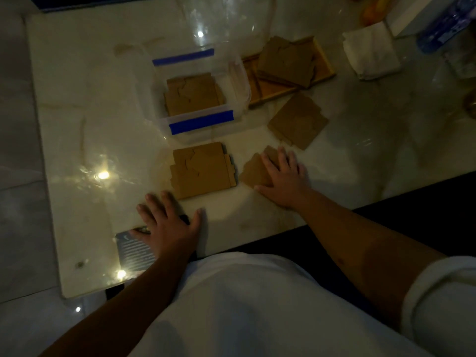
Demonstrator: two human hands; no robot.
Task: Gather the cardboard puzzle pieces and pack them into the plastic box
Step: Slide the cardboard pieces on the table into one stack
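A clear plastic box (239, 81) with blue tape strips stands mid-table and holds a brown cardboard puzzle stack (193, 95). In front of it lies another assembled stack (202, 170). My right hand (282, 176) lies flat, fingers spread, on a small loose piece group (253, 171) beside that stack. A further stack (297, 121) lies behind my right hand. More pieces (286, 61) rest on a wooden tray (324, 63). My left hand (168, 221) rests open on the table near the front edge, touching a dark card (134, 249).
Folded white napkins (371, 54), a plastic water bottle (448, 24) and a white box (412, 14) sit at the back right. The glossy table (90, 124) ends near my torso; its left edge borders pale floor tiles.
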